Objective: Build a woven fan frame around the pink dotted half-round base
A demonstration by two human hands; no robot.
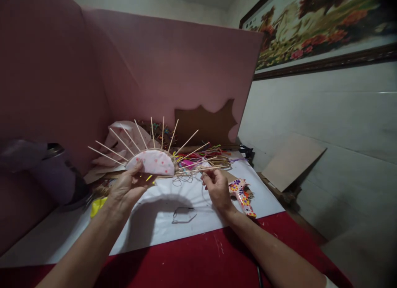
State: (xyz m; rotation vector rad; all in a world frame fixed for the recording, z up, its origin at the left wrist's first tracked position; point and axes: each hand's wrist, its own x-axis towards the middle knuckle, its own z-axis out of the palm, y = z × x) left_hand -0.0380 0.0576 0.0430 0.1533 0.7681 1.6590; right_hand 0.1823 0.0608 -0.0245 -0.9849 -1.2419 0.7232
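My left hand grips a half-round piece covered in pale pink dotted cloth, thumb on its face. Several thin wooden sticks fan out from its curved edge, where a brown corded band runs. At the right end of this piece, thin brown twine hangs in loose loops. My right hand is closed in a pinch on the twine, close beside the lowest sticks on the right. Its fingertips partly hide the strand.
Eyeglasses lie on the white table cover, with red cloth in front. A flower-patterned glue gun rests at right. Colourful cords and a jagged brown board are behind. Something yellow lies at left.
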